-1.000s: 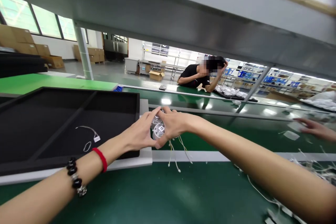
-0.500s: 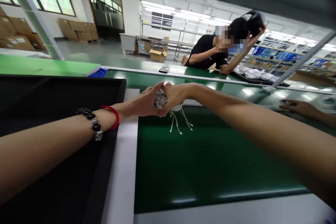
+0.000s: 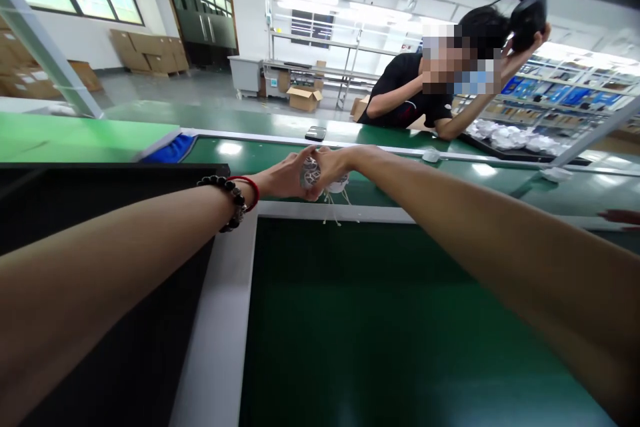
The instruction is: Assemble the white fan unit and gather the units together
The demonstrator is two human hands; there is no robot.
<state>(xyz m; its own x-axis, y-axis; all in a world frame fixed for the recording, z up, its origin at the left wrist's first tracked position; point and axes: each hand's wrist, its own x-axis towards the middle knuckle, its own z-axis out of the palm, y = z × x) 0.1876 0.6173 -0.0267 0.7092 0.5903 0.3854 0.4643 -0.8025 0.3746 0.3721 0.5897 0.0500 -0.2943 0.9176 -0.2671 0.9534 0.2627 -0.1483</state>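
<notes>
My left hand and my right hand are stretched far out and cupped together around a small bunch of round white parts. Thin white wires hang from the bunch down to the green belt. A black bead bracelet and a red cord sit on my left wrist. The hands hover over the far rail of the belt, beside the corner of a black tray.
A person in a black shirt leans on the far side of the line, one hand on a headset. Piles of white parts lie by that person. A phone rests on the far belt. Another person's fingertips show at right.
My two hands have kept the bunch of parts between them and reached farther away over the belt. The view has tilted up and moved forward, so the black tray slides to the left edge.
</notes>
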